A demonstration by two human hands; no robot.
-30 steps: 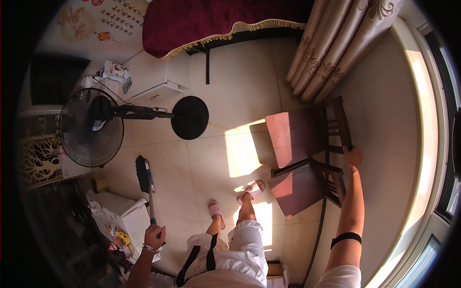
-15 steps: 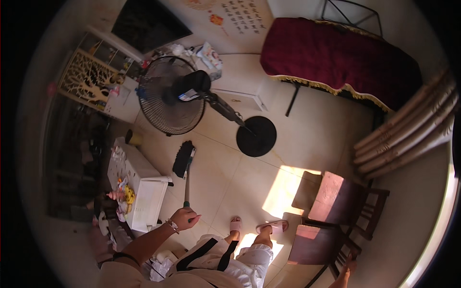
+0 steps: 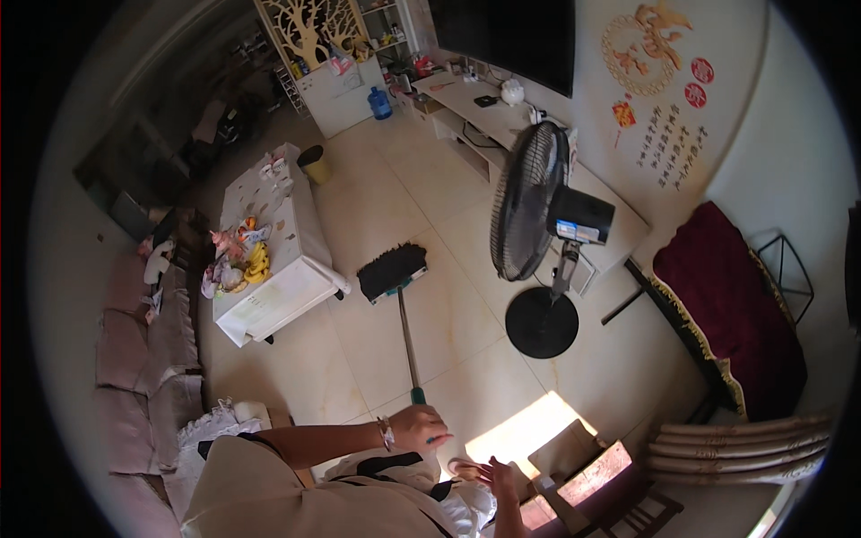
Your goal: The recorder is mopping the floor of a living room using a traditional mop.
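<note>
My left hand (image 3: 420, 429) is closed around the handle of a mop. The mop (image 3: 408, 336) has a grey pole with a green grip and a dark shaggy head (image 3: 392, 269) that lies flat on the tiled floor. To the lower right, my right hand (image 3: 498, 477) holds nothing, its fingers extended and apart, close to the wooden chairs (image 3: 599, 475). A black standing fan (image 3: 529, 202) rises beyond the mop, on a round base (image 3: 542, 323).
At left stands a low table (image 3: 278, 215) with bananas (image 3: 256, 262) and other items, beside a pink sofa (image 3: 126, 350). A long white cabinet (image 3: 610, 202) lines the far wall. A maroon covered piece (image 3: 726, 314) and a curtain (image 3: 735, 453) are at right.
The view has swung left, so the fan and the covered piece sit farther right. My right hand has come away from the chair back toward my body. My left hand keeps the mop.
</note>
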